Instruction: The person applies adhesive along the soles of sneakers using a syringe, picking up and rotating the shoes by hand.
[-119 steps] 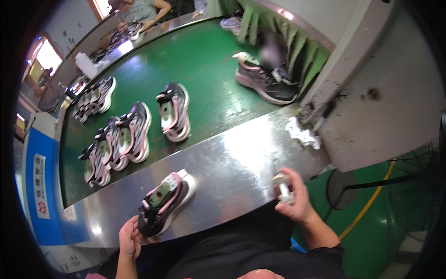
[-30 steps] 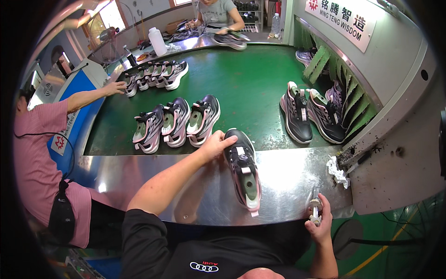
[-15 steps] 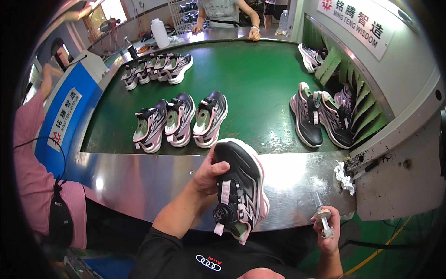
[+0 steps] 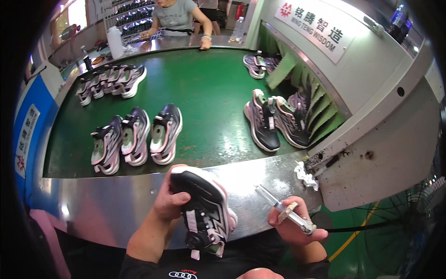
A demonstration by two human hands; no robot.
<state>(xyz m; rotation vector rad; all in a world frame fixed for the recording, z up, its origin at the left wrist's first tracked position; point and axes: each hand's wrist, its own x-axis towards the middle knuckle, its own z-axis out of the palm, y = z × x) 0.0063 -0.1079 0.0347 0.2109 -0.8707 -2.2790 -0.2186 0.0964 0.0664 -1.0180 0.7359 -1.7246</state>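
Observation:
My left hand (image 4: 168, 197) grips a black sneaker (image 4: 199, 195) with pink and white trim by its toe end, thumb across the upper. Its toe points away from me, and a round dial closure sits near the heel end by my shirt. Over the front metal edge, my right hand (image 4: 297, 225) has its fingers around a clear plastic syringe (image 4: 273, 199) with pale, crusty residue on its flange. The syringe's tip points up and left, apart from the sneaker. How much is inside it I cannot tell.
Three matching sneakers (image 4: 134, 137) stand on the green belt (image 4: 209, 102), with several more at far left. Others stand by the green flap curtain (image 4: 320, 111) at right. Crumpled white paper (image 4: 305, 176) lies on the metal ledge (image 4: 116, 200). A person (image 4: 176, 18) stands across the belt.
The view has swung right, so the belt and shoes sit further left. My right hand has brought the syringe up and closer to the sneaker. My left hand still holds the sneaker.

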